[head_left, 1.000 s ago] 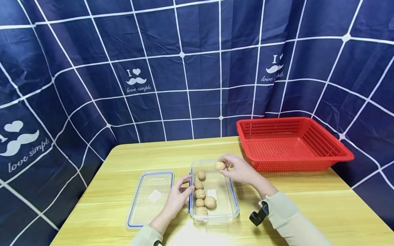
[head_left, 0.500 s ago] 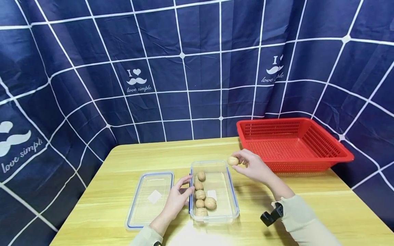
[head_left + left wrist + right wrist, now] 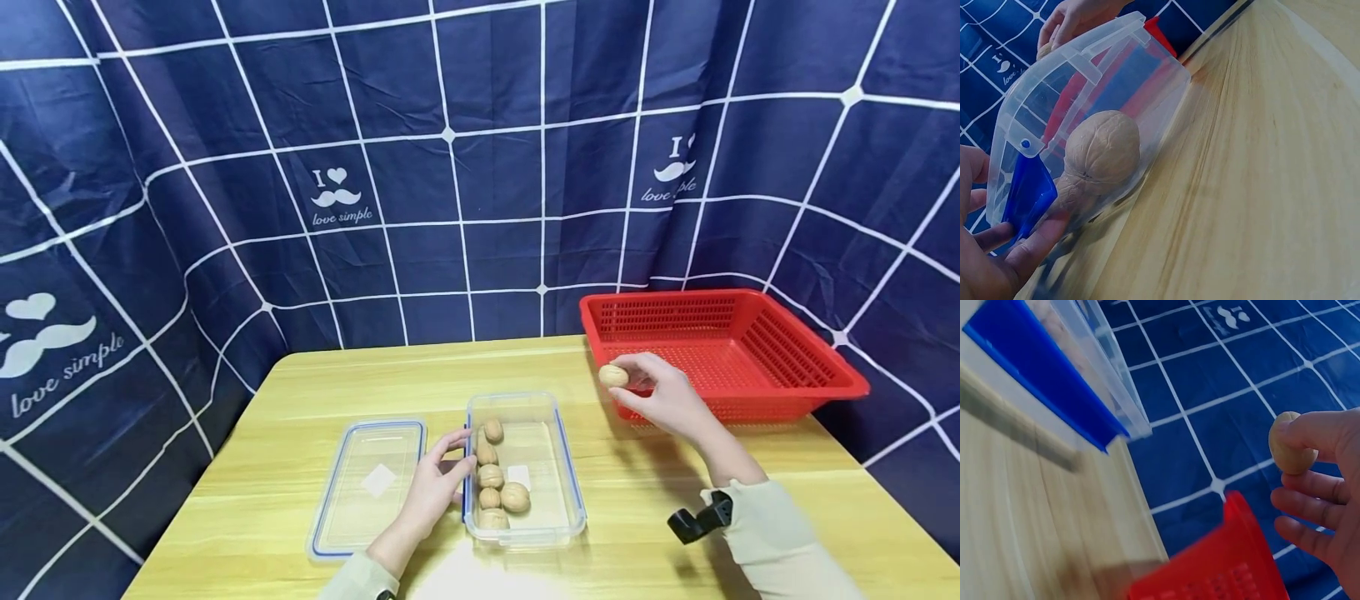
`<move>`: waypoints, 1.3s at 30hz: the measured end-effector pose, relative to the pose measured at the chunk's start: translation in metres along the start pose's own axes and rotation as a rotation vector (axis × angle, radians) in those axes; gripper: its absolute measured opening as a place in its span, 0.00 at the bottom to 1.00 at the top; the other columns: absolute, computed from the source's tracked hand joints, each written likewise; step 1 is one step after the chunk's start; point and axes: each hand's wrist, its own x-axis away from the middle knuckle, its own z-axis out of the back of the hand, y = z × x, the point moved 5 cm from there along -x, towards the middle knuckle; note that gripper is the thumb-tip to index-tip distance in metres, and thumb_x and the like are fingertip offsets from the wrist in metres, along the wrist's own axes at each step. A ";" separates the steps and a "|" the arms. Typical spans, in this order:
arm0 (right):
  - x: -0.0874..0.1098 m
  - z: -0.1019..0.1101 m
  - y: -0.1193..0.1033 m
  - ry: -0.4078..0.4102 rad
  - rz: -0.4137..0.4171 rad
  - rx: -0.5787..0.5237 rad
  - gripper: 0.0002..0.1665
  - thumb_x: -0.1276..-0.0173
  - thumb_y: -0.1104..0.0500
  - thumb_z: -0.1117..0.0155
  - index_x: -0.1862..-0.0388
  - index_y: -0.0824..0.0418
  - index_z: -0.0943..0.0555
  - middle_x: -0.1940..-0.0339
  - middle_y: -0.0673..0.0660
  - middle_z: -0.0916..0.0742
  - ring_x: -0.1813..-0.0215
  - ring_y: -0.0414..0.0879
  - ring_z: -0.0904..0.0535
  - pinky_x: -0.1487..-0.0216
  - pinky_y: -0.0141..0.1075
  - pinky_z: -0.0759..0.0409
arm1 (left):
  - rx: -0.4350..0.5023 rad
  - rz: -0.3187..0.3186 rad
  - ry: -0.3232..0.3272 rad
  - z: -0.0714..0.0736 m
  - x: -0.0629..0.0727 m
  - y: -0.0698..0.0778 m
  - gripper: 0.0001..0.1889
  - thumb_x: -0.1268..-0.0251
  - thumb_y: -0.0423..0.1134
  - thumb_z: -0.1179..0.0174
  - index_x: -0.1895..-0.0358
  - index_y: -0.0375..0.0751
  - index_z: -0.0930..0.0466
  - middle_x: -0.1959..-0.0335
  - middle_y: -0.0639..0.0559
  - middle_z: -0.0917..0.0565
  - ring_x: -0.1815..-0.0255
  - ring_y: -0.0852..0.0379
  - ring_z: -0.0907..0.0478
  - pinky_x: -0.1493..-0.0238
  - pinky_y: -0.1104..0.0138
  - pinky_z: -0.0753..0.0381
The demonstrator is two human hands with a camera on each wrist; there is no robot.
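My right hand (image 3: 669, 402) pinches a walnut (image 3: 613, 376) between thumb and fingertips, over the near left rim of the red plastic basket (image 3: 720, 392). In the right wrist view the same walnut (image 3: 1291, 445) sits under my thumb, other fingers loosely bent. A clear plastic food container (image 3: 573, 475) with blue side latches stands lidless on the table. Several walnuts (image 3: 515, 497) lie in it, mostly along its left wall. My left hand (image 3: 426, 493) rests on that wall with fingers spread; in the left wrist view they touch the blue latch (image 3: 1030, 190).
A clear lid (image 3: 367, 521) with a blue seal lies flat left of the container. The wooden table (image 3: 330, 387) meets a dark blue checked curtain (image 3: 405, 258) at the back and sides. A black wrist camera (image 3: 701, 517) is strapped to the right wrist.
From above the container's far right corner, my right hand has carried the walnut rightward to the red basket's rim. My left hand and the walnuts in the container stay put.
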 end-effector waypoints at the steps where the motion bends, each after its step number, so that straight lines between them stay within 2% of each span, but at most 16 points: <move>1: 0.001 0.003 0.003 0.002 -0.009 0.006 0.21 0.50 0.64 0.26 0.56 0.59 0.20 0.67 0.50 0.19 0.68 0.43 0.24 0.68 0.29 0.25 | 0.001 -0.002 0.000 0.000 0.000 0.000 0.24 0.36 0.39 0.42 0.37 0.42 0.33 0.39 0.40 0.34 0.51 0.44 0.26 0.76 0.62 0.19; 8: 0.004 0.020 0.024 0.011 -0.070 0.024 0.22 0.49 0.63 0.27 0.54 0.62 0.21 0.65 0.53 0.18 0.68 0.44 0.24 0.68 0.27 0.26 | 0.007 0.000 0.007 0.001 -0.001 0.000 0.24 0.37 0.39 0.41 0.37 0.41 0.32 0.40 0.39 0.33 0.51 0.43 0.25 0.78 0.63 0.19; 15: 0.004 0.034 0.041 0.010 -0.131 0.014 0.21 0.47 0.62 0.28 0.54 0.63 0.21 0.66 0.56 0.18 0.69 0.37 0.25 0.69 0.26 0.27 | 0.015 0.012 -0.002 0.000 0.002 0.001 0.24 0.36 0.38 0.42 0.36 0.41 0.33 0.39 0.39 0.35 0.50 0.43 0.26 0.76 0.59 0.18; 20: 0.000 0.041 0.052 -0.001 -0.154 0.032 0.20 0.46 0.61 0.29 0.54 0.63 0.22 0.68 0.57 0.18 0.69 0.36 0.25 0.70 0.24 0.29 | 0.012 0.003 0.013 0.000 0.001 -0.002 0.25 0.36 0.39 0.41 0.37 0.41 0.33 0.39 0.40 0.34 0.51 0.44 0.25 0.76 0.59 0.18; 27: -0.004 0.048 0.070 -0.025 -0.184 0.050 0.20 0.45 0.62 0.30 0.54 0.66 0.23 0.69 0.58 0.18 0.69 0.36 0.26 0.69 0.22 0.29 | 0.024 -0.010 0.019 -0.002 0.001 0.000 0.25 0.35 0.39 0.43 0.36 0.41 0.34 0.38 0.37 0.34 0.51 0.45 0.25 0.78 0.62 0.19; 30: -0.006 0.047 0.076 -0.053 -0.196 0.061 0.20 0.44 0.61 0.31 0.53 0.67 0.23 0.69 0.59 0.17 0.69 0.37 0.26 0.69 0.23 0.28 | 0.018 -0.010 0.026 -0.002 0.000 0.000 0.25 0.36 0.39 0.42 0.36 0.41 0.33 0.39 0.37 0.34 0.52 0.46 0.25 0.79 0.64 0.20; 35: -0.008 0.042 0.085 -0.107 -0.224 0.075 0.20 0.42 0.60 0.31 0.53 0.67 0.24 0.66 0.60 0.17 0.67 0.45 0.23 0.70 0.27 0.25 | -0.002 -0.010 0.031 0.000 0.000 -0.002 0.24 0.37 0.39 0.41 0.37 0.41 0.32 0.40 0.38 0.32 0.53 0.47 0.24 0.79 0.66 0.21; 39: -0.010 0.039 0.092 -0.138 -0.234 0.091 0.20 0.42 0.60 0.32 0.54 0.68 0.24 0.65 0.62 0.18 0.66 0.50 0.23 0.72 0.32 0.23 | 0.001 -0.011 0.027 -0.001 -0.001 -0.003 0.24 0.37 0.40 0.41 0.37 0.41 0.32 0.41 0.40 0.32 0.53 0.47 0.24 0.79 0.65 0.20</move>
